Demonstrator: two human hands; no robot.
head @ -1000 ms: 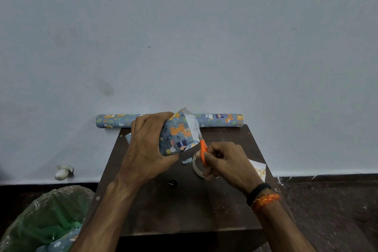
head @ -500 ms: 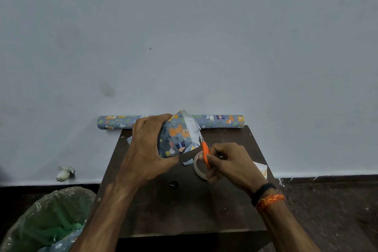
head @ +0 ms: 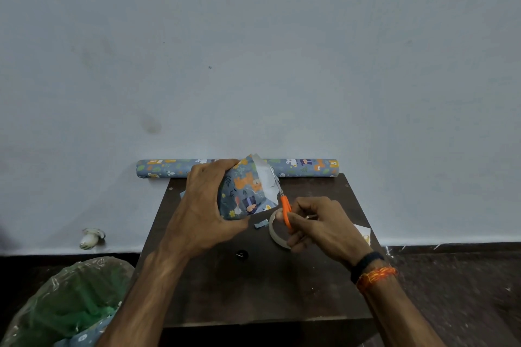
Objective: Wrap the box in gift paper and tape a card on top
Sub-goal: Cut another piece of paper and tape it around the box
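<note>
Mid frame, the left hand (head: pixel 205 211) is curled round a box wrapped in matte blue gift paper with orange cartoon animals (head: pixel 245 194), held tilted just above the dark wood surface (head: pixel 253 290). The paper's loose at the box's upper end, with a crinkly flap showing its white underside (head: pixel 263 177). The right hand (head: pixel 321 225) grips small orange-handled scissors (head: pixel 285 211), blades up at that flap. A pale ring of tape (head: pixel 273 229) lies flat under that hand, and a long roll of matching paper (head: pixel 304 167) sits along the back edge by the wall
</note>
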